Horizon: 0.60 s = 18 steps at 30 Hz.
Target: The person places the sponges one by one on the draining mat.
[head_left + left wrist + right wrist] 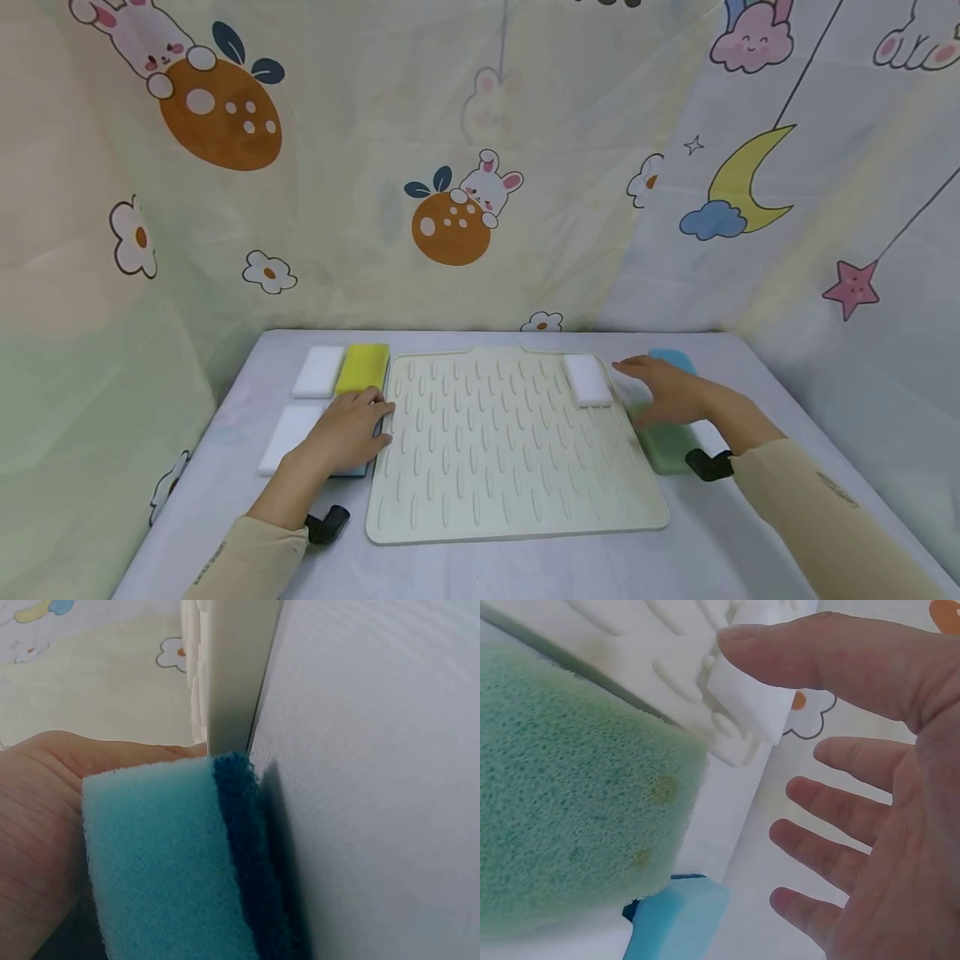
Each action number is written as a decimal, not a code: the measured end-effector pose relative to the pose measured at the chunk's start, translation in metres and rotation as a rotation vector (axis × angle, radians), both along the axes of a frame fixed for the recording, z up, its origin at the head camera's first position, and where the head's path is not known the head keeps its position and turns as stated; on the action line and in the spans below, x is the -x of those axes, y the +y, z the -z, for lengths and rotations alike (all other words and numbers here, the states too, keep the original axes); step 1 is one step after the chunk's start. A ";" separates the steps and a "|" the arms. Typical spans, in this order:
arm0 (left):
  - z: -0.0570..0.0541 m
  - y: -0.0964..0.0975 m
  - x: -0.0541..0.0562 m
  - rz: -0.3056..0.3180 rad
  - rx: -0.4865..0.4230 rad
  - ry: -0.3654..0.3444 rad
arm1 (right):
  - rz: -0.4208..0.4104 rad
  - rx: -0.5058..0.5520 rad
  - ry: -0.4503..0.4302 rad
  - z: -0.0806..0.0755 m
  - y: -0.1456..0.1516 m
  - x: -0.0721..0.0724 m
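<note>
Left hand [351, 429], fingers apart, touches cream ribbed rectangular mat [510, 467]; right hand [675, 395], fingers spread, hovers near green foam block [666, 450].

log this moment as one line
left hand: at left edge of mat; right hand: empty, near green sponge; white block: on mat, far right corner

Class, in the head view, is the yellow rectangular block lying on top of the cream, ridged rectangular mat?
No, the yellow block lies beside the cream mat, to its left.
</note>
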State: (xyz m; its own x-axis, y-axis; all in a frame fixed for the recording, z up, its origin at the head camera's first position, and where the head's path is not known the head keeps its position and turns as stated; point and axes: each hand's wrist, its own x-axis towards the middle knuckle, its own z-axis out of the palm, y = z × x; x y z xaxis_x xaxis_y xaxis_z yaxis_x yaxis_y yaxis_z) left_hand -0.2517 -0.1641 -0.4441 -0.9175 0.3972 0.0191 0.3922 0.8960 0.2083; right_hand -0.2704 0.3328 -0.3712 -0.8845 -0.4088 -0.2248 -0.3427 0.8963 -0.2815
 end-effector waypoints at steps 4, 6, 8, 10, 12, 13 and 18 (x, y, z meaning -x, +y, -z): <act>0.000 0.001 0.001 -0.004 0.000 -0.006 | 0.005 0.016 -0.011 0.001 0.006 -0.006; 0.001 0.001 0.001 -0.008 0.003 -0.011 | 0.010 0.017 -0.016 0.001 0.009 -0.009; 0.001 0.001 0.001 -0.010 0.007 -0.011 | 0.017 0.018 -0.021 0.003 0.011 -0.012; 0.003 0.000 0.002 -0.016 0.008 -0.014 | 0.028 0.022 -0.031 0.004 0.014 -0.014; 0.003 0.000 0.002 -0.016 0.009 -0.010 | 0.030 0.026 -0.040 0.005 0.016 -0.017; 0.004 -0.001 0.002 -0.016 0.009 -0.009 | 0.035 0.031 -0.044 0.006 0.018 -0.018; 0.004 -0.001 0.003 -0.018 0.008 -0.005 | 0.022 0.048 -0.048 0.010 0.024 -0.022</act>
